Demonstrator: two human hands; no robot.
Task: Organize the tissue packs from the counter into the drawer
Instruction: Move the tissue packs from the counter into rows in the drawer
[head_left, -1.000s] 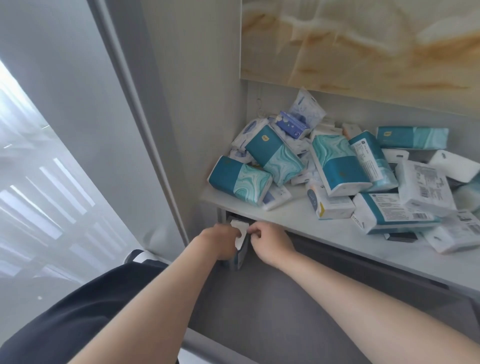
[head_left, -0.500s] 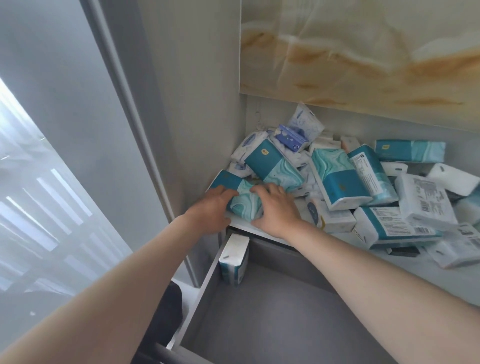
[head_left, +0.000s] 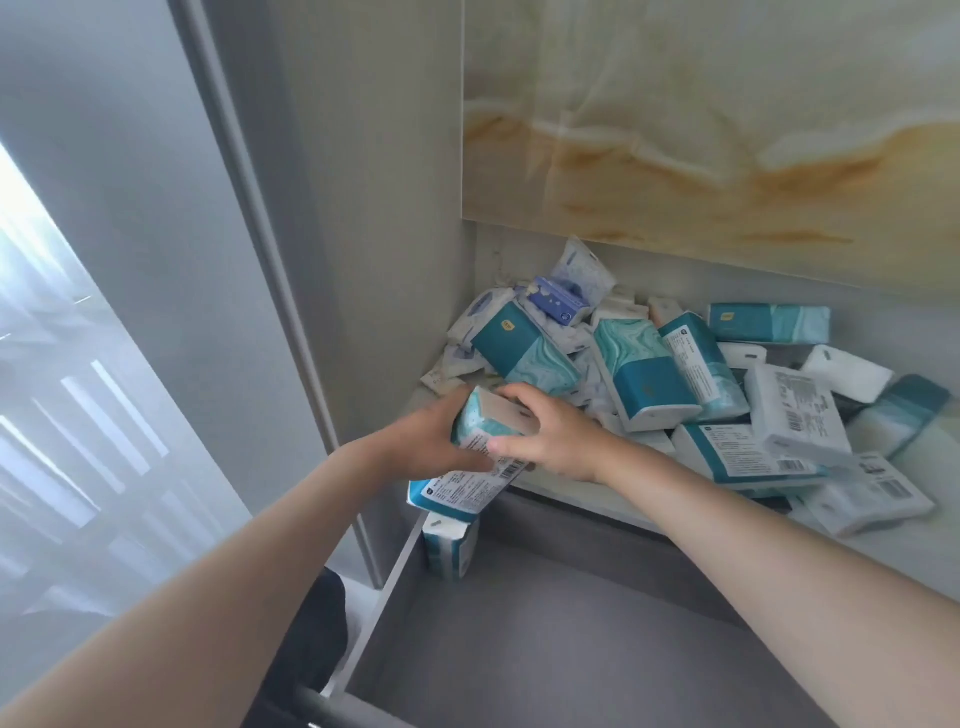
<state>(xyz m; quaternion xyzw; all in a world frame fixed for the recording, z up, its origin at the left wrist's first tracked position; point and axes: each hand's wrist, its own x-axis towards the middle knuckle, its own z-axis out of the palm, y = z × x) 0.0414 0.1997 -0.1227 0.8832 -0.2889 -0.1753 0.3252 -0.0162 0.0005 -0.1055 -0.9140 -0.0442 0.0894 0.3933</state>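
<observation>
Above the open drawer's (head_left: 519, 649) far-left corner, left hand (head_left: 426, 441) and right hand (head_left: 550, 436) each keep a grip on one teal tissue pack (head_left: 467, 467).

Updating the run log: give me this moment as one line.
both hands gripping teal tissue pack | above drawer corner | one pack upright inside | pile on counter

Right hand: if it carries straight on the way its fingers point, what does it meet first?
The right hand points left across the held tissue pack. Past that pack, it would probably meet the left hand gripping the other side; depth is unclear.
</observation>
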